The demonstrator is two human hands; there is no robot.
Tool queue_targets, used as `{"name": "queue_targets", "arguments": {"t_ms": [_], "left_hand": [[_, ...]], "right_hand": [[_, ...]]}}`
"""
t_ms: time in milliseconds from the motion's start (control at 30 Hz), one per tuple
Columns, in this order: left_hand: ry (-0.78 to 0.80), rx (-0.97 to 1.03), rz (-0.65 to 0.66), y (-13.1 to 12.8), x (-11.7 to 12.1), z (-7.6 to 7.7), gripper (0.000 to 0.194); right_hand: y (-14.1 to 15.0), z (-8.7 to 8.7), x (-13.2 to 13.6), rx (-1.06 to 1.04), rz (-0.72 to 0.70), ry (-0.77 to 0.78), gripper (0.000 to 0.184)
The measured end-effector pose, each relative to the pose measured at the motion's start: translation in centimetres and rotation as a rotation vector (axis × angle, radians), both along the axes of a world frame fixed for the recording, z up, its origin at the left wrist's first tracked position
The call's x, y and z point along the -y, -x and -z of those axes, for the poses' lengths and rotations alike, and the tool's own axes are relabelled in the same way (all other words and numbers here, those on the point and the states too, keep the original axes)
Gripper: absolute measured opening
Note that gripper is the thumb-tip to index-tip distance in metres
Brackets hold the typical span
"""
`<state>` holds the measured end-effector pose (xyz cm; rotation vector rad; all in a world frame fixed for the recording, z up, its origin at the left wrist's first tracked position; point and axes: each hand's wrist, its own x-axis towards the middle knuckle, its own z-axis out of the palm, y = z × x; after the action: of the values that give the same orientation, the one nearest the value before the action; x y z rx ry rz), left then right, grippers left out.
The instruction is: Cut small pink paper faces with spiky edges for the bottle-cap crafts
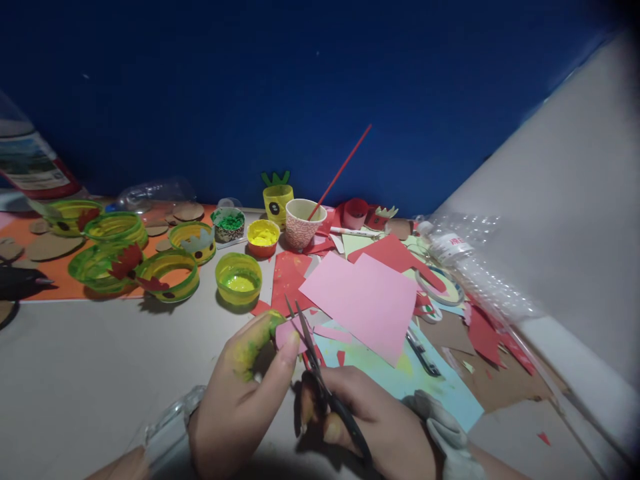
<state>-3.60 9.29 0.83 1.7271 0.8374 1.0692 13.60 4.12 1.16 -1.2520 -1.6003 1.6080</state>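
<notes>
My left hand (pixel 240 393), smeared with yellow-green paint, pinches a small pink paper piece (pixel 289 333) between thumb and fingers. My right hand (pixel 373 420) grips black scissors (pixel 315 360), whose blades are parted and meet the pink piece. Both hands hover low over the grey table near its front edge. Just beyond the blades lies a large pink paper sheet (pixel 365 297) on red and light blue sheets.
Green-yellow plastic rings (pixel 167 273) and cardboard discs sit on an orange sheet (pixel 60 277) at left. Small paint pots (pixel 239 277), a patterned cup (pixel 301 222) with a red brush, paper scraps, a clear plastic bottle (pixel 465 257) and a blue wall behind.
</notes>
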Motion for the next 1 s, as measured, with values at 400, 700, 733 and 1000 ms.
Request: {"name": "queue_targets", "arguments": {"t_ms": [400, 700, 733, 1000], "left_hand": [[0.008, 0.008, 0.026, 0.06, 0.07, 0.34, 0.013], [0.028, -0.054, 0.016, 0.09, 0.01, 0.15, 0.019], [0.036, -0.065, 0.015, 0.13, 0.06, 0.16, 0.021], [0.09, -0.073, 0.04, -0.02, 0.04, 0.24, 0.027]], "right_hand": [[0.22, -0.09, 0.21, -0.017, 0.02, -0.015, 0.063], [0.17, -0.06, 0.09, -0.031, 0.008, -0.042, 0.061], [0.17, -0.09, 0.08, -0.034, 0.007, -0.053, 0.06], [-0.01, -0.18, 0.25, -0.047, -0.008, -0.057, 0.056]]}}
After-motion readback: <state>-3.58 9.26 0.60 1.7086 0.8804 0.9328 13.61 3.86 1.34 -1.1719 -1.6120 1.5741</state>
